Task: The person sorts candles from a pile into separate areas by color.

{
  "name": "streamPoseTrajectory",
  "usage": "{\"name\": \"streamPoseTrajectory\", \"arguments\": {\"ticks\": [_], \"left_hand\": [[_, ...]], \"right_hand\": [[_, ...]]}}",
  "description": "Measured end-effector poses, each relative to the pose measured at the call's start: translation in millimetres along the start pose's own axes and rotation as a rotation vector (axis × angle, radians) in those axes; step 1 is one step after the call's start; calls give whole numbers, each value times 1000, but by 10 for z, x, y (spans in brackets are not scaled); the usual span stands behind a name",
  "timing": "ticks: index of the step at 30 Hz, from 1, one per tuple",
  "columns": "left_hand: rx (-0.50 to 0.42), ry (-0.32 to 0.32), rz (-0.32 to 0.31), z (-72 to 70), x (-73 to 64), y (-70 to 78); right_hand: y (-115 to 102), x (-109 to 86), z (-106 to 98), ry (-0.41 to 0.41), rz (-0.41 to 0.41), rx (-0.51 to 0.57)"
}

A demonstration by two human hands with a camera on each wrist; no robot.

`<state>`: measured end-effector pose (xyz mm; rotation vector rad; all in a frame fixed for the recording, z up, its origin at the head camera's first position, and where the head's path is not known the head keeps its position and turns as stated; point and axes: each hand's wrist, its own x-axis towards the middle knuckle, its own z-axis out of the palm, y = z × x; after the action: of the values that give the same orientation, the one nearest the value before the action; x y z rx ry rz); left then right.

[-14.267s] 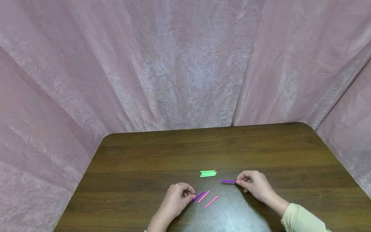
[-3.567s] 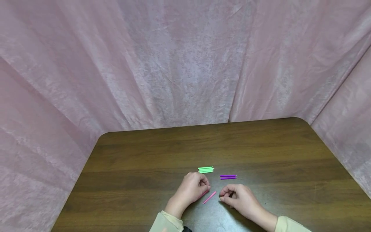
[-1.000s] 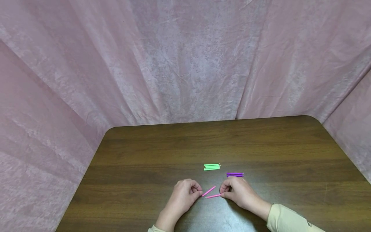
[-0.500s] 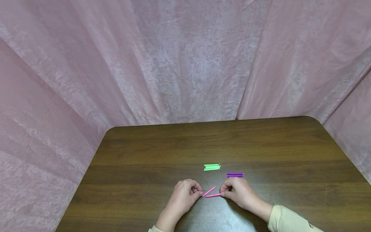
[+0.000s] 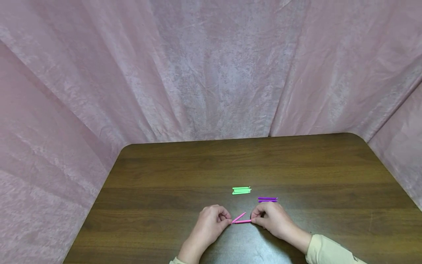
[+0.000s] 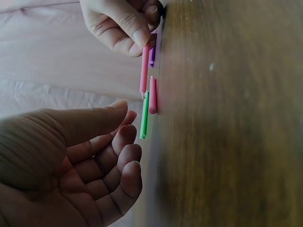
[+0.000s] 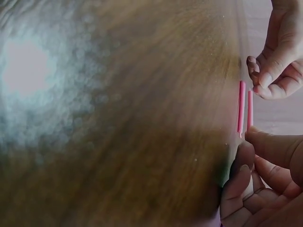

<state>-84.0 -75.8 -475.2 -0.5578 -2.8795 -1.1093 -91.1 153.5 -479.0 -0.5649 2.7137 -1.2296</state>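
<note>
My right hand (image 5: 271,220) pinches the end of a pink candle (image 5: 243,221) between thumb and forefinger. In the left wrist view this pink candle (image 6: 144,68) is raised off the table. A second pink candle (image 5: 239,217) lies slantwise on the wood, its near end close to the held one's tip. My left hand (image 5: 211,223) is beside that end, its fingers loosely bent and holding nothing, as the left wrist view shows of the left hand (image 6: 94,161). Green candles (image 5: 241,190) lie side by side behind, and purple candles (image 5: 267,199) lie just beyond my right hand.
The brown wooden table (image 5: 165,176) has rounded far corners. Pink curtains (image 5: 211,73) hang behind it and along both sides. Light glares off the tabletop near its front, between the forearms.
Earlier each hand held a purple candle; now the purple ones lie together right of the green ones. My right hand has since taken a pink candle. Over the last second hands barely move.
</note>
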Motion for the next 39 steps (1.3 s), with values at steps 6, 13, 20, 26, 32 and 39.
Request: {"name": "streamPoseTrajectory", "arguments": {"ticks": [6, 13, 20, 26, 32, 39], "left_hand": [[4, -5, -10, 0, -15, -1], [18, 2, -5, 1, -24, 1], [27, 7, -10, 0, -31, 2], [26, 6, -23, 2, -27, 4], [26, 4, -28, 6, -22, 9], [41, -1, -22, 15, -19, 15]], "right_hand": [[-13, 2, 6, 0, 29, 16], [-18, -9, 5, 27, 27, 25], [-24, 9, -1, 20, 42, 55], [-28, 31, -4, 10, 65, 91], [-29, 60, -5, 14, 88, 122], [-59, 111, -14, 34, 118, 130]]}}
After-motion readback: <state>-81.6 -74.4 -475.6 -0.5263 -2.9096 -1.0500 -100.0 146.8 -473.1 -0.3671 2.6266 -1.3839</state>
